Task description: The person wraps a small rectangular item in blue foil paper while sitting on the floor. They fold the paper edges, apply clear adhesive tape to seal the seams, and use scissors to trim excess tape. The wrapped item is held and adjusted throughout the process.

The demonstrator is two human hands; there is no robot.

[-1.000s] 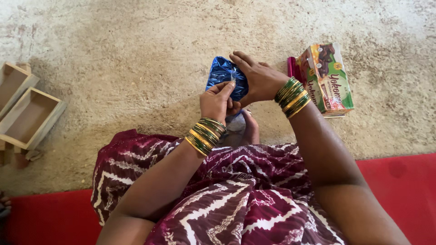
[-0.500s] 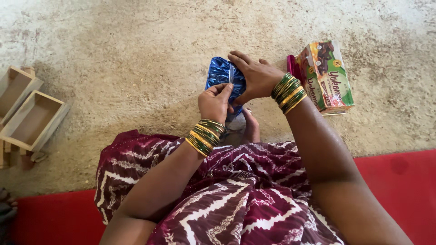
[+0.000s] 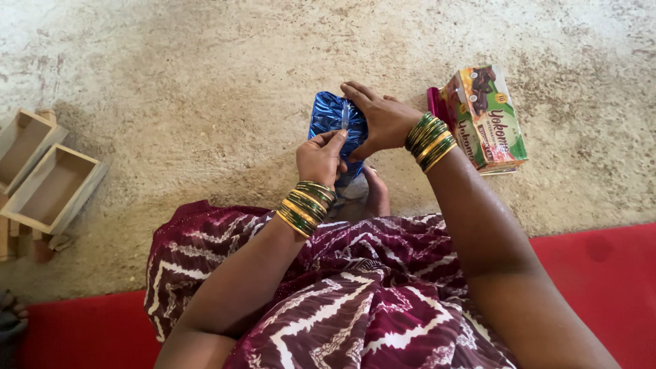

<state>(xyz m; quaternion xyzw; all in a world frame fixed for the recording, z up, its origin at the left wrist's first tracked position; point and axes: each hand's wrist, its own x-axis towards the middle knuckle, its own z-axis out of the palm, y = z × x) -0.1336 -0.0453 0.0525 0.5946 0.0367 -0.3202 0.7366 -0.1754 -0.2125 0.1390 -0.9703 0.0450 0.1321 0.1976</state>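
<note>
Blue foil packet [image 3: 328, 119] beside snack box [image 3: 488, 119], wooden trays [image 3: 48, 178]

The right hand [image 3: 383, 123] has slid further over the top of the blue foil packet [image 3: 328, 119], fingers now stretched left across it. The left hand [image 3: 320, 158] has shifted slightly, its fingertips meeting the packet's near edge.

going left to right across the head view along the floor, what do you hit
wooden trays → left hand → blue foil packet → right hand → green printed carton
</note>
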